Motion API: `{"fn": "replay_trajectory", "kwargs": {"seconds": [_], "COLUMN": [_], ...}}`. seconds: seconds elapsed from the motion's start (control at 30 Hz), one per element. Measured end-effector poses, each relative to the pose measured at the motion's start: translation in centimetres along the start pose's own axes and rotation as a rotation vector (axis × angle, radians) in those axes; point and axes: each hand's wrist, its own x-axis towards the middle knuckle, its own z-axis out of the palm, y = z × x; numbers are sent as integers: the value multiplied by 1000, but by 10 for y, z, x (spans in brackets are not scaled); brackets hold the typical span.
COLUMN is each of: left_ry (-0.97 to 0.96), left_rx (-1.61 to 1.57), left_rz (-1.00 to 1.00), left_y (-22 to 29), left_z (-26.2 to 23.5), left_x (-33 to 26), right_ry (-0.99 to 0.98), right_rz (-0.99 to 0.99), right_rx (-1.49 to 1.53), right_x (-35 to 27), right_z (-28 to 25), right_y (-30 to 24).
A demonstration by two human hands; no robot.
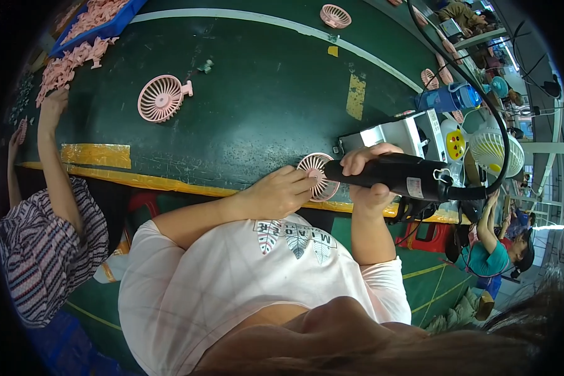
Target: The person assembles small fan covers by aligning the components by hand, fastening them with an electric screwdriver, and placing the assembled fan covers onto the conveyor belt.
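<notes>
At the near edge of the green table, my left hand (282, 193) grips the rim of a round pink fan head (320, 190). My right hand (371, 199) is wrapped around a black electric screwdriver (404, 175), held nearly level. Its tip points left and meets the middle of the fan head; the exact contact point is too small to make out. Farther left on the table lies another pink fan head (161, 99) with a short neck, next to a small wired part (205, 66). A third pink fan head (336, 17) lies at the far side.
A blue bin (116, 22) and a heap of pink parts (66, 66) stand far left, where another person's hand (55, 103) reaches in. To my right are a white box-shaped device (413, 133), a blue bottle (448, 98) and a white desk fan (496, 151). A black cable (502, 135) arcs there.
</notes>
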Motion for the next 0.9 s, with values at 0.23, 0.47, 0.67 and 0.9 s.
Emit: {"fn": "replay_trajectory", "kwargs": {"seconds": [0.23,0.47,0.67,0.9], "left_ry": [-22,-14,-140,244], "left_rx": [28,-3,9,726], "left_rz": [26,17,31,-613], "left_y": [-2,-3,-8,-75], "left_z": [1,0,-25,-123], "left_x": [-1,-1,1,15], "right_ry": [-42,-104,14,75], "right_rz": [139,139,25,-266], "right_rx": [66,-152,-239,-311], "right_x": [1,0,4,2], "right_z": [0,6,-8,-29], "right_y": [12,13,-8,-47]}}
